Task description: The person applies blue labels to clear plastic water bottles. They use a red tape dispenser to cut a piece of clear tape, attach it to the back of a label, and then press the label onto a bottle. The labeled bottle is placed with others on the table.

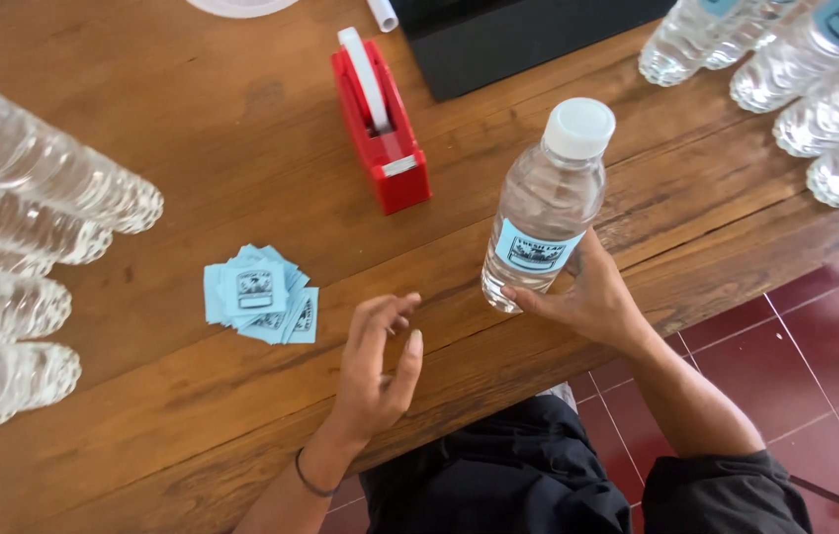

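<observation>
While the wooden surface [241,148] carries everything, the upright bottle [544,213] stands near its front edge, right hand [592,297] fingers clamped low on it; left hand [375,366] hovers, fingers apart, beside blue labels [259,294]. Judging so, steadying the base low keeps its label flat.

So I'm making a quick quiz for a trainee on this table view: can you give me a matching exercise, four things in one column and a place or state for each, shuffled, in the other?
Things:
1. tape dispenser
2. pile of blue labels
3. upright water bottle
4. left hand

Places or states:
A. held at its base by the right hand
B. open, holding nothing, over the table edge
C. red, at the back middle of the wooden table
D. loose on the table, left of the left hand

Pairs: 1-C, 2-D, 3-A, 4-B
</observation>
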